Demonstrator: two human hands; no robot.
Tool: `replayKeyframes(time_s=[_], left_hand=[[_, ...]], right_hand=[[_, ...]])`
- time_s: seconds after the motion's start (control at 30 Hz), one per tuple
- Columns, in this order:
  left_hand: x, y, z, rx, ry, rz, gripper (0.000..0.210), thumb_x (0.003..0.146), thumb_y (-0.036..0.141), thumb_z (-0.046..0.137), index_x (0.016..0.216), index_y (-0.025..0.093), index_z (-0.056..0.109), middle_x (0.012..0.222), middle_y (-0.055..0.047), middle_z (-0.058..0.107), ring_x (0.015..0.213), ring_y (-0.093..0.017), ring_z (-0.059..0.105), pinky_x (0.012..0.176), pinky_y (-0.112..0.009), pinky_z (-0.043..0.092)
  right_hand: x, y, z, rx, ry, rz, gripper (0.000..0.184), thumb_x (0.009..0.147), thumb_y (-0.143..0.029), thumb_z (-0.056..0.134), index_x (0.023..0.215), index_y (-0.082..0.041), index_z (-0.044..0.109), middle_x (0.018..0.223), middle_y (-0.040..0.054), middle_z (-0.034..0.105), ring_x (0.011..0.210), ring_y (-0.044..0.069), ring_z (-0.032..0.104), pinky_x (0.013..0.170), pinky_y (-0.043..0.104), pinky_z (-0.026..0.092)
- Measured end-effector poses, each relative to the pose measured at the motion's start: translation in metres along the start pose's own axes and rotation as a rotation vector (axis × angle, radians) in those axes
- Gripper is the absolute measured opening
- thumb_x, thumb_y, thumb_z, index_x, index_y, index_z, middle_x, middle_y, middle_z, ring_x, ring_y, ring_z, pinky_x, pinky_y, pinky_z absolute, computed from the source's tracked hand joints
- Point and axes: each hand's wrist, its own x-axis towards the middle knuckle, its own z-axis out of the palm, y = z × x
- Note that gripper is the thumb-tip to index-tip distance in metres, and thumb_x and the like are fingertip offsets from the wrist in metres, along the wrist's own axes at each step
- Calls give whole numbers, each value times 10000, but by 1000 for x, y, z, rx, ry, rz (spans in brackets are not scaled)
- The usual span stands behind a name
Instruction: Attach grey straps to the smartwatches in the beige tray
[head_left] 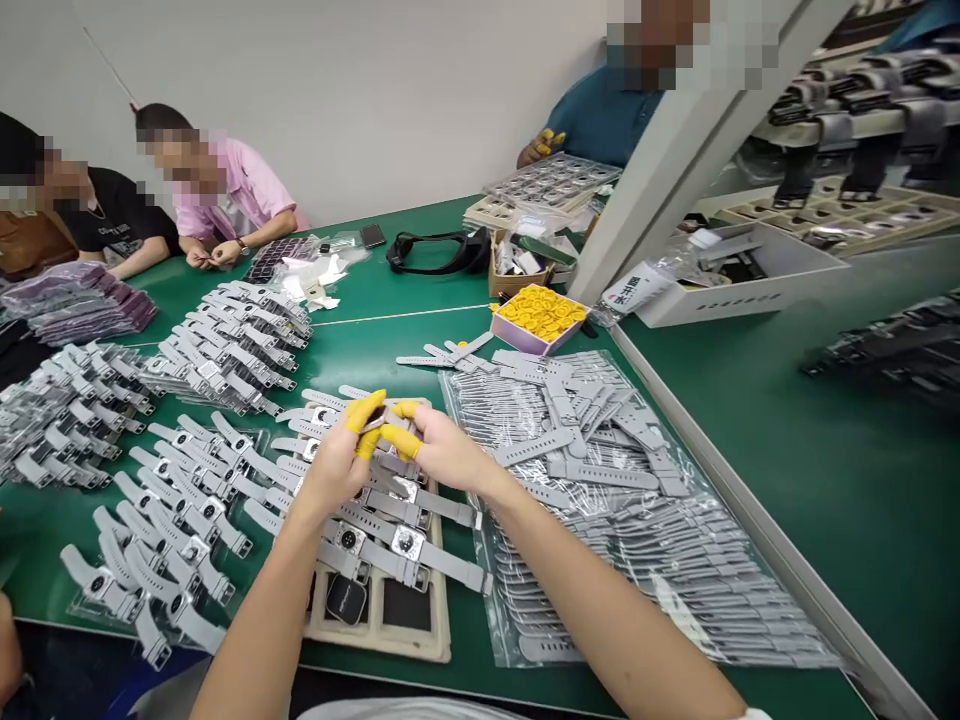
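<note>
Smartwatch point(374, 421) sat just left of frame centre above the beige tray point(441, 612), pinched by left hand point(343, 455) and right hand point(441, 447) alike, long edge rising rightward, neither hand nearer.

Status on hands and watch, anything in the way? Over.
Left hand gripping watch. Right hand at its edge, grip unclear. Loaded tray directly below; loose straps to the right.

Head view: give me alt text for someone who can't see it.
A person's left hand and right hand, wearing yellow finger covers, hold a watch over a tray of gray-strapped watches. On the green table, more watches lie left and gray straps right, with other people beyond.
</note>
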Motion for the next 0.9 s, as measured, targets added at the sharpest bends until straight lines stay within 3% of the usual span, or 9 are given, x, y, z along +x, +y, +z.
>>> replayKeyframes(time_s=[0.17, 0.3, 0.4, 0.47, 0.57, 0.67, 0.8, 0.9], left_hand=[[7, -1, -30, 237, 40, -177, 387, 1000, 268, 550, 1371, 193, 631, 1180, -93, 760, 1012, -221, 731, 910, -342, 589], [11, -2, -61, 540, -169, -209, 322, 921, 176, 517, 1154, 190, 740, 927, -77, 754, 825, -244, 692, 736, -349, 550], [8, 6, -78, 614, -294, -90, 378, 887, 116, 476, 1119, 202, 763, 973, -95, 755, 894, -268, 679, 788, -386, 532], [1, 15, -87, 570, -338, -46, 380, 914, 117, 472, 1139, 221, 760, 1066, -89, 762, 973, -266, 680, 861, -399, 528], [-16, 35, -96, 450, -409, -61, 315, 976, 156, 491, 1132, 226, 755, 1099, -75, 762, 999, -243, 685, 890, -374, 535], [-41, 58, -94, 306, -520, -101, 278, 1015, 165, 488, 1121, 212, 741, 1093, -72, 753, 999, -217, 688, 877, -330, 547], [-78, 84, -72, 167, -789, -142, 290, 1028, 131, 461, 1145, 208, 714, 1053, -67, 731, 970, -204, 671, 850, -313, 547], [-98, 98, -50, 260, -899, -208, 272, 1036, 136, 452, 1148, 203, 690, 1014, -71, 705, 920, -224, 638, 812, -344, 525]], right_hand=[[-8, -16, -27, -382, -115, -85, 259, 1011, -428, 506, 879, -218, 582, 1002, 56, 662, 838, 191, 554, 730, 330, 436], [-18, -32, -45, -541, -206, 53, 315, 1028, -463, 475, 832, -228, 551, 831, 31, 635, 679, 172, 516, 614, 323, 379], [-25, -38, -63, -526, -234, 136, 355, 1015, -562, 491, 1069, -240, 631, 844, 35, 672, 672, 190, 556, 593, 330, 395], [-30, -36, -81, -525, -142, 205, 436, 997, -592, 523, 1234, -240, 621, 971, 71, 720, 756, 220, 621, 640, 348, 445], [-37, -23, -118, -731, 181, 312, 445, 996, -550, 549, 1276, -212, 627, 1109, 134, 728, 909, 279, 654, 752, 389, 472], [-45, -3, -154, -1015, 420, 546, 445, 966, -501, 625, 1237, -150, 656, 1193, 212, 716, 995, 336, 652, 781, 421, 446], [-55, 15, -184, -1046, 443, 752, 451, 932, -536, 689, 1143, -137, 693, 1166, 209, 722, 903, 287, 645, 707, 408, 424], [-58, 21, -191, -1070, 422, 849, 477, 909, -595, 713, 1035, -135, 710, 1055, 200, 728, 804, 257, 617, 647, 404, 408]])
